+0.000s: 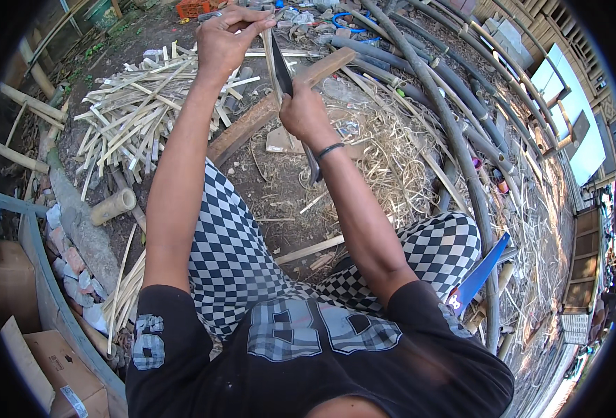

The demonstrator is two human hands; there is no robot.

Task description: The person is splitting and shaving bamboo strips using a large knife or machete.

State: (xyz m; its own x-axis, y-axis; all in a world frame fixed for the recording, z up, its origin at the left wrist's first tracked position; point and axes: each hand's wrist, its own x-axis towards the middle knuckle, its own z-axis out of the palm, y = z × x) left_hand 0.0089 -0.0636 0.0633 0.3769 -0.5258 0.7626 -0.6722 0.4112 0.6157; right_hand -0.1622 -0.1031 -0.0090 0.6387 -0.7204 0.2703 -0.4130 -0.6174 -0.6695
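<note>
Outdoor yard: bare ground (285, 233) is showing among curly shavings (391, 157), and a pile of pale sticks (137, 111) is lying to the left. A wooden beam (330, 65) is running slantwise beyond the knees.

The left hand (225, 38) is pinching 1 thin strip (271, 59) by its far end; the strip is stretching from there toward the right hand (303, 115). That hand is gripping a knife (281, 70), fingers wrapping its handle, the dark blade standing just beside the strip. Contact: cannot tell.

Judgement: the strip is looking light, springy, liable to split lengthwise; pinching its end, clear of the blade, is seeming the safest hold.
</note>
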